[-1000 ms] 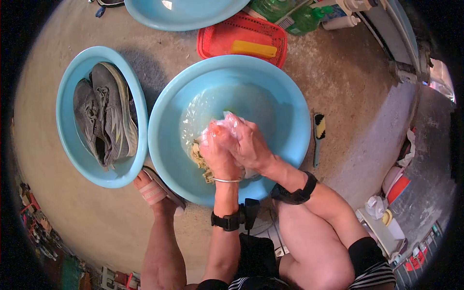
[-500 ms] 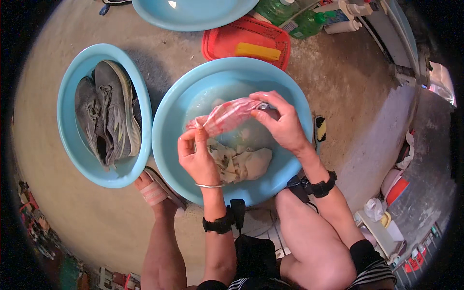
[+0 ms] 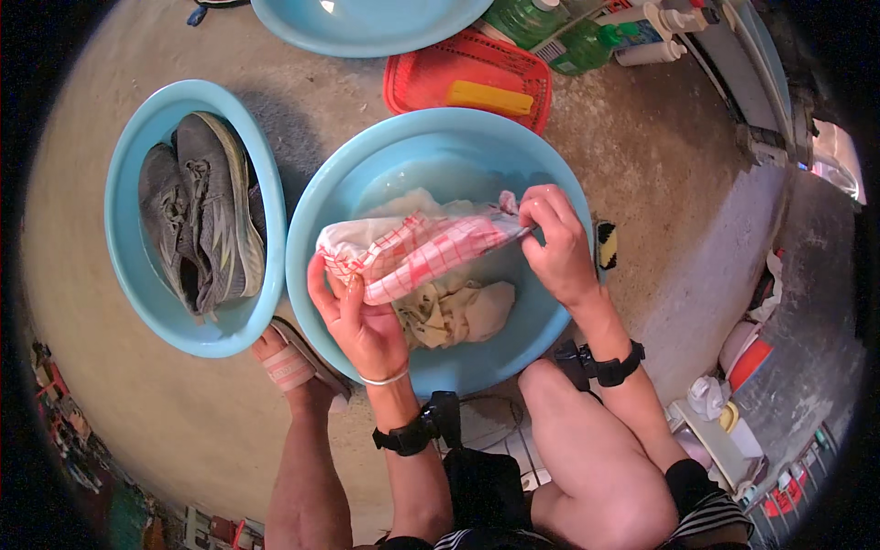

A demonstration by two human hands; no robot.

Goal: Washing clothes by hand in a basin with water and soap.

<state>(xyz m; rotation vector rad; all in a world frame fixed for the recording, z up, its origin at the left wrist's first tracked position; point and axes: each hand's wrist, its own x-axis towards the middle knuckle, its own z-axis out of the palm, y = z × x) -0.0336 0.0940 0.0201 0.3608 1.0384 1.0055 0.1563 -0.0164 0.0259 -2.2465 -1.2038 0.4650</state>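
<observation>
A wet white cloth with red checks [image 3: 431, 246] is stretched out over the blue basin [image 3: 435, 128]. My left hand [image 3: 362, 325] grips its left end with the fingertips. My right hand [image 3: 559, 247] holds the other end between thumb and fingers, near the basin's right side. Below the cloth, a crumpled beige cloth [image 3: 463, 312] lies in cloudy water.
An oval blue basin [image 3: 124, 229] holding grey sneakers [image 3: 206, 211] is at my left. Behind are another blue basin [image 3: 371, 44], a red basket [image 3: 412, 78] with a yellow bar [image 3: 490, 96], and green bottles [image 3: 582, 50]. A brush [image 3: 605, 243] lies at the right.
My hands have come up from being bunched together in the water and moved apart, spreading the checked cloth out wider; more of the beige cloth beneath now shows.
</observation>
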